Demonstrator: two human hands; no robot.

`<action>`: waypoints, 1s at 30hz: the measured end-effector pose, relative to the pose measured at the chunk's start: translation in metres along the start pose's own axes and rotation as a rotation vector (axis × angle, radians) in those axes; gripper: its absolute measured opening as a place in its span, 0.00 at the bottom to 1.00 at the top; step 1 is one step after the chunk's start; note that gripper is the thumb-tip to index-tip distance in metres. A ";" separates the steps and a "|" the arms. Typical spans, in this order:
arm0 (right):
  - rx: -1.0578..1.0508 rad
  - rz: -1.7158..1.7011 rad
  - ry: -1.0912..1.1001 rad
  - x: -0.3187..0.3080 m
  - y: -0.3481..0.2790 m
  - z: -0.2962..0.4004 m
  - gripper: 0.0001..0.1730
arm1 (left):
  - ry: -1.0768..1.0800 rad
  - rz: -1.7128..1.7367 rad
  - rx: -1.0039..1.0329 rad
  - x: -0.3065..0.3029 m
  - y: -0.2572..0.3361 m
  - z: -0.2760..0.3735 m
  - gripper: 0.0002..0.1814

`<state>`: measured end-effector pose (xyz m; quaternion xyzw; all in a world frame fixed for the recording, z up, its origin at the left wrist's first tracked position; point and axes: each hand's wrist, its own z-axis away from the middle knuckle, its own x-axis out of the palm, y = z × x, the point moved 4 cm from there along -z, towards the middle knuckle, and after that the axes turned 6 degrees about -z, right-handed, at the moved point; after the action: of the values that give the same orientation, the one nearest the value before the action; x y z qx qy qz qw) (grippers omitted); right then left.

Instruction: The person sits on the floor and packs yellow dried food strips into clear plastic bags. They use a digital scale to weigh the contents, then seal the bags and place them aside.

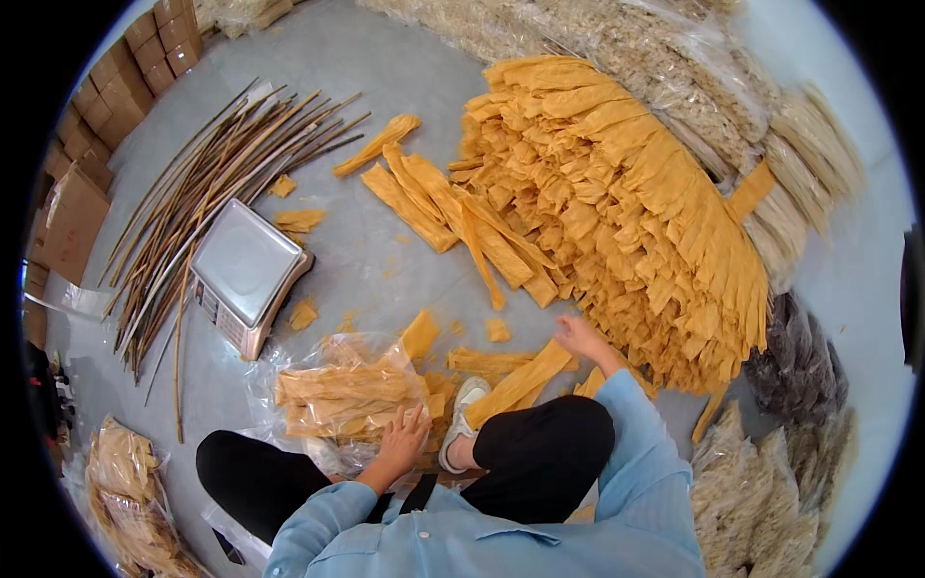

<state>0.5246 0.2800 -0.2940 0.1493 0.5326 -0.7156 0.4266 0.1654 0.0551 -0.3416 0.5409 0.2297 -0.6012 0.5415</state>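
My left hand rests spread on a clear plastic bag that holds folded yellow sheets, at the bottom centre. To the right, my right hand is at the upper end of a long yellow strip, which slants down to my right shoe; its fingers are bent, and whether they grip the strip I cannot tell. Just beyond that hand rises a large heap of folded yellow strips. Loose yellow strips lie on the floor left of the heap.
A flat-pan digital scale stands at the left beside a pile of long thin sticks. Cardboard boxes are stacked at the upper left. Pale bundles in plastic line the upper right, dark bundles the right. Another filled bag lies lower left.
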 end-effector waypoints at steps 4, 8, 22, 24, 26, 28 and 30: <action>-0.072 0.126 0.142 -0.022 -0.008 -0.078 0.30 | -0.039 -0.041 0.037 0.004 -0.008 -0.013 0.29; -0.128 0.236 0.179 -0.017 -0.016 -0.157 0.36 | -0.249 0.096 -0.016 -0.005 -0.011 -0.020 0.32; -0.107 0.206 -0.309 0.108 -0.037 -0.186 0.34 | -0.263 0.111 -0.021 -0.009 -0.012 -0.038 0.33; -0.152 0.027 -0.304 0.114 -0.041 -0.164 0.31 | -0.270 0.054 -0.076 0.005 -0.018 -0.036 0.32; -0.106 -0.014 -0.170 0.112 -0.028 -0.151 0.29 | -0.245 0.043 -0.074 0.001 -0.020 -0.038 0.31; -0.065 -0.069 -0.025 0.104 -0.004 -0.140 0.28 | -0.223 0.061 -0.016 -0.013 -0.017 -0.045 0.30; -0.031 -0.144 0.129 0.092 0.025 -0.131 0.27 | -0.205 0.103 0.097 -0.032 -0.012 -0.051 0.30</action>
<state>0.4578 0.3530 -0.4217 0.1499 0.5794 -0.7250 0.3410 0.1694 0.1157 -0.3326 0.5131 0.1158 -0.6351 0.5657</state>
